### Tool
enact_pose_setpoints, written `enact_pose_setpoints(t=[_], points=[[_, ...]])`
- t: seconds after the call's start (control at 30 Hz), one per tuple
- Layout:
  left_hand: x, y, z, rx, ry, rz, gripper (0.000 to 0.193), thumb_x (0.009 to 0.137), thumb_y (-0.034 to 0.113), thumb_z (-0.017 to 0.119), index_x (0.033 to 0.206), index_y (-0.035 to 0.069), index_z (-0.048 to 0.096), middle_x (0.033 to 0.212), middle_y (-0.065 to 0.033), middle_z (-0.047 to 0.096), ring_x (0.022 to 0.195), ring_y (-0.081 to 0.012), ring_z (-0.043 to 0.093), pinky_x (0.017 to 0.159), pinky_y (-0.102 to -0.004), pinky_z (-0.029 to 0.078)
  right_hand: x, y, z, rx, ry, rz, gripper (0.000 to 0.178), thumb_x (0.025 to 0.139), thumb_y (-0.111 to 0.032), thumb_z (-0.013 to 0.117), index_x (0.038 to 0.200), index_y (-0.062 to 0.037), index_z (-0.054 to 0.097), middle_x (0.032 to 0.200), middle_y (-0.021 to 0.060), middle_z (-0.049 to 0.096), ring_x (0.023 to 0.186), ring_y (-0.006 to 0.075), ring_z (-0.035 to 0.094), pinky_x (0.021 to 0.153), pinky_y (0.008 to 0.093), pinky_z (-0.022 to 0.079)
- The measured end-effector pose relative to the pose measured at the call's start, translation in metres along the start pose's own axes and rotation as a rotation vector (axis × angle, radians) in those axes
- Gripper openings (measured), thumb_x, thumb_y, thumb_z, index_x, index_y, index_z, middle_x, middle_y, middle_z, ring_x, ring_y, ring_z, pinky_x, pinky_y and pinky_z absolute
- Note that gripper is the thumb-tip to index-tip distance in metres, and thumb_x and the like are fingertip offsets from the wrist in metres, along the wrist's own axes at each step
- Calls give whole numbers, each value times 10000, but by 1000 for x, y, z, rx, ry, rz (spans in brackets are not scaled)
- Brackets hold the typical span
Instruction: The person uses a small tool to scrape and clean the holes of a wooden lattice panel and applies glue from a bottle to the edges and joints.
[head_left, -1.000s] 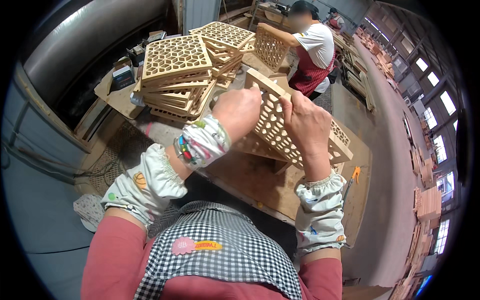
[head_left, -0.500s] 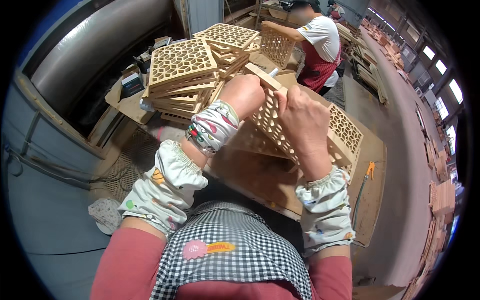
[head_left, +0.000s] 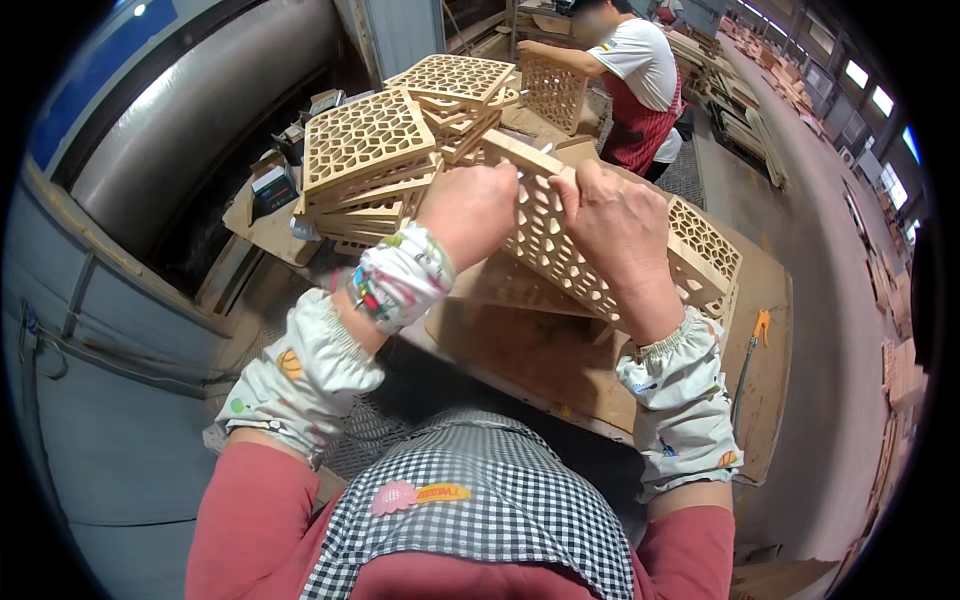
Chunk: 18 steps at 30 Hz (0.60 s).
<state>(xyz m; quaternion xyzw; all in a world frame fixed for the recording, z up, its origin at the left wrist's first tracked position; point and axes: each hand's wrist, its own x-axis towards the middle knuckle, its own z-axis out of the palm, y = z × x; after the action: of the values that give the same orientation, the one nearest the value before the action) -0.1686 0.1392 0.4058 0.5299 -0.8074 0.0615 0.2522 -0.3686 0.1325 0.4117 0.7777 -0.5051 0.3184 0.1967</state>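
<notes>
A pale wooden lattice panel [head_left: 548,235] with cut-out holes stands tilted on its edge above the workbench [head_left: 530,355]. My right hand [head_left: 625,235] is closed over its top edge, thumb on the near side and fingers behind. My left hand [head_left: 470,215] is a closed fist at the panel's left end. Its fingertips are turned away, and what they hold is hidden. Another lattice panel [head_left: 708,245] lies to the right, behind my right wrist. Under the tilted panel, part of a further wooden piece shows.
Lattice panels are piled in a stack [head_left: 365,140] at the left, with a second stack [head_left: 455,78] behind. An orange air blow gun [head_left: 762,325] on a hose lies on the bench's right side. Across the bench, a person in a red apron [head_left: 635,130] holds another panel [head_left: 553,95].
My left fist has shifted a little down and left along the panel's end. The right hand keeps its grip. The whole view has moved slightly.
</notes>
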Motion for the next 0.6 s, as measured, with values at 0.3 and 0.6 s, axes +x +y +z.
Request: enact_pose_setpoints(t=[0.3, 0.6], points=[[2, 11, -6, 42, -96, -8, 202, 990, 155, 615, 865, -1, 643, 752, -263, 687, 728, -456, 703, 694, -557, 564, 9, 16, 14, -27, 104, 22, 350, 936, -393, 755, 772, -91, 685, 662, 123, 715, 618, 295, 737, 584, 395, 581], [13, 1, 2, -775, -265, -531, 281, 1018, 193, 552, 858, -21, 636, 659, -71, 591, 437, -167, 552, 395, -336, 442, 10, 28, 17, -9, 61, 36, 394, 1011, -421, 666, 812, -82, 638, 704, 131, 719, 657, 328, 736, 610, 438, 575]])
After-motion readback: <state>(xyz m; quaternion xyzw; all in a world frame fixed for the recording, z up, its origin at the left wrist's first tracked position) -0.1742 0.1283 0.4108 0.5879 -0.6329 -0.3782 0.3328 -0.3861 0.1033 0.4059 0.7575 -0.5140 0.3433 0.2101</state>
